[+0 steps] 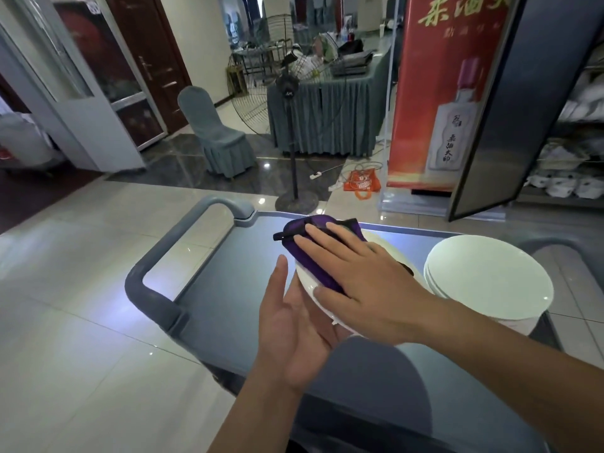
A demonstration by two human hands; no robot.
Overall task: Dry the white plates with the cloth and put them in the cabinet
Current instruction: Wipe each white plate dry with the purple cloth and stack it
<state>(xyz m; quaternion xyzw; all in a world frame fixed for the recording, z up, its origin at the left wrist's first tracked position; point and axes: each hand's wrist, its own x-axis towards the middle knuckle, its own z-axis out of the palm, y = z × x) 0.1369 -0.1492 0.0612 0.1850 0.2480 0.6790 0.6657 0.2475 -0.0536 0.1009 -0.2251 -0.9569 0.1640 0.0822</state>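
Observation:
A white plate is held tilted above the grey cart. My left hand supports it from underneath, palm up, with the thumb along the plate's left rim. My right hand lies flat with straight fingers on a purple cloth and presses it onto the plate's face. A stack of white plates stands on the cart just to the right. The cabinet stands at the far right with its dark door swung open, and white dishes show on its shelves.
The cart's grey handle curves at the left. Beyond the cart are a standing fan, a covered chair, a skirted table, a red banner and an orange bag with cables on the tiled floor.

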